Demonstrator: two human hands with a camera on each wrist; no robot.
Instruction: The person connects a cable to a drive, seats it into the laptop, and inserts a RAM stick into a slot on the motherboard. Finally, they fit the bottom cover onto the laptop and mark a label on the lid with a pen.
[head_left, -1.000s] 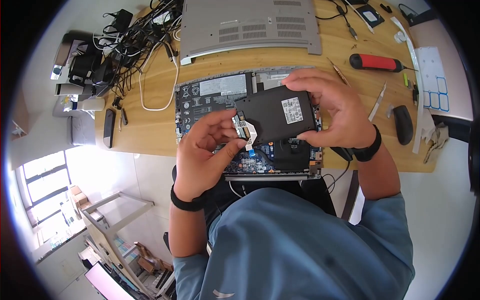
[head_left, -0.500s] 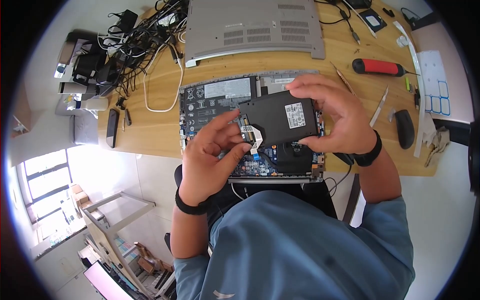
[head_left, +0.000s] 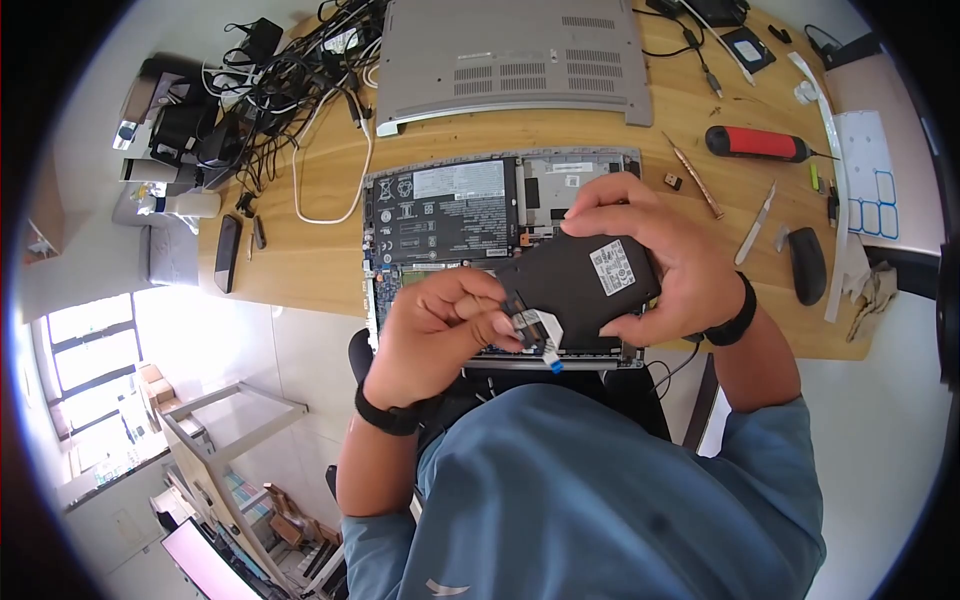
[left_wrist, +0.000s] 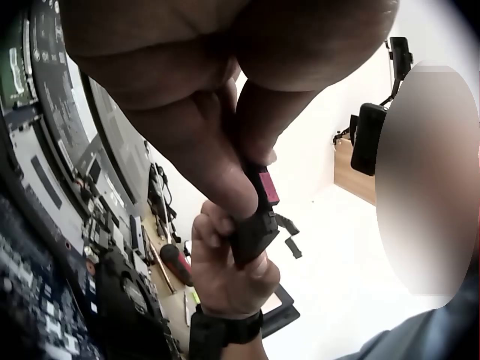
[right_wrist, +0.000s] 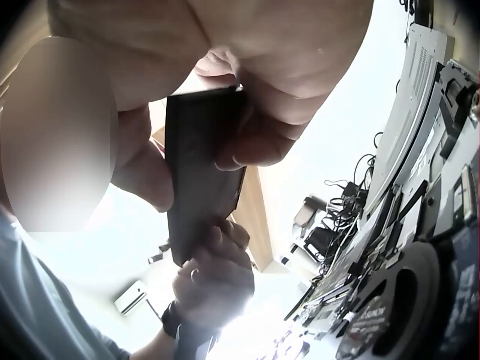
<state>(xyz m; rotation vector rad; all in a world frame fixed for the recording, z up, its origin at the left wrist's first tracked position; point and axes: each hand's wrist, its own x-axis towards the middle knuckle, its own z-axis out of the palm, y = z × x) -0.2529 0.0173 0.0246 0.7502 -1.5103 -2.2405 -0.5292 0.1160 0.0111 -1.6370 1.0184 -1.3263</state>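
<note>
A black 2.5-inch drive [head_left: 575,285] with a white label is held tilted above the near edge of an opened laptop [head_left: 450,215]. My right hand [head_left: 680,265] grips its right end, thumb on the near edge and fingers on the far edge. On the drive's left end sits a connector [head_left: 533,322] with a white ribbon cable [head_left: 550,345] that has a blue tip. My left hand [head_left: 430,325] pinches that connector end between thumb and fingers. In the right wrist view the drive [right_wrist: 199,165] spans between both hands.
Behind the laptop lies its grey bottom cover [head_left: 510,60]. To the right are a red-handled screwdriver [head_left: 755,143], a pen-like tool [head_left: 697,183], tweezers [head_left: 756,222], a small dongle [head_left: 673,181] and a black mouse [head_left: 806,265]. Tangled cables [head_left: 290,90] fill the back left, near a phone [head_left: 229,254].
Both hands have brought the drive nearer to the body and slightly right, tilting it more. The laptop's bay on the far right now shows. My left fingers have closed in on the connector.
</note>
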